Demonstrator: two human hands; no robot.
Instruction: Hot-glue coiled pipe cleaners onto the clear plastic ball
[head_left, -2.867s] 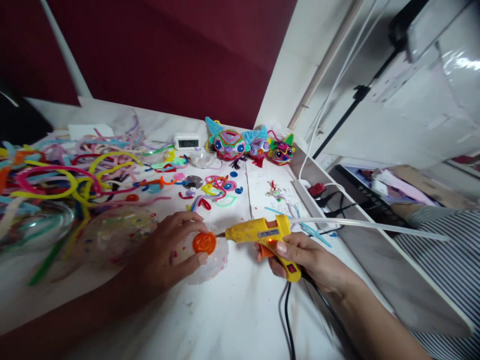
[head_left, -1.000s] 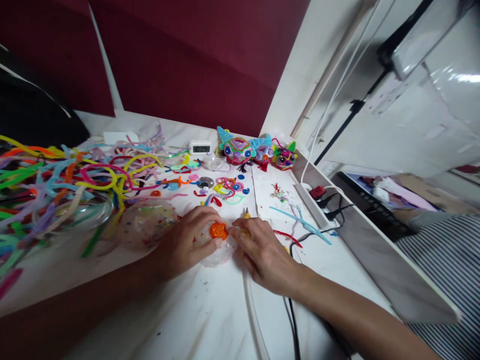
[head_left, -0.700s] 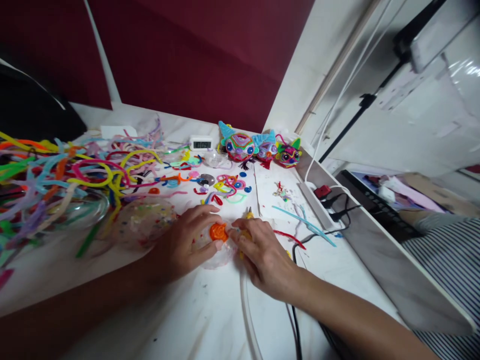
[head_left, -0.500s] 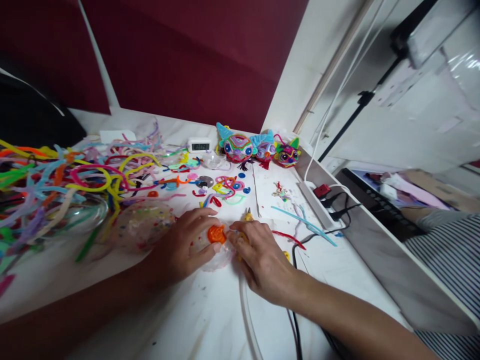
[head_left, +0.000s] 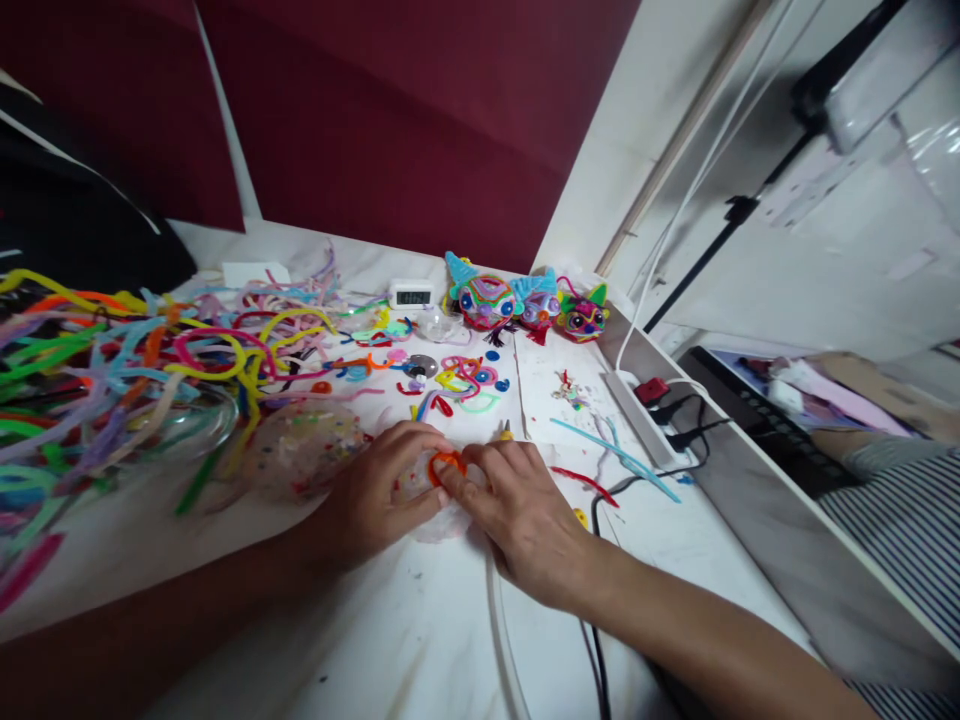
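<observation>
My left hand [head_left: 382,490] curls round the left side of a clear plastic dome [head_left: 435,527], its thumb and fingers closed on it. An orange coiled pipe cleaner piece [head_left: 442,466] sits on top of the dome. My right hand [head_left: 525,510] presses a finger down on that coil. A yellow glue gun [head_left: 507,435] is tucked in the right hand; only its nozzle end shows past the knuckles, and a white cord [head_left: 501,620] trails below. Left of my hands lies another clear dome [head_left: 300,450] with coloured specks inside.
A heap of pipe cleaners [head_left: 150,370] spreads over the left. Small coiled pieces [head_left: 465,375] lie ahead, before a white digital clock [head_left: 411,294] and decorated animal heads [head_left: 487,303]. At right are a power strip [head_left: 645,420], black cables [head_left: 596,600] and a person's striped clothing [head_left: 892,510].
My right hand has shifted over the orange coil and now presses on it, covering more of it and of the glue gun. The whole view has moved slightly.
</observation>
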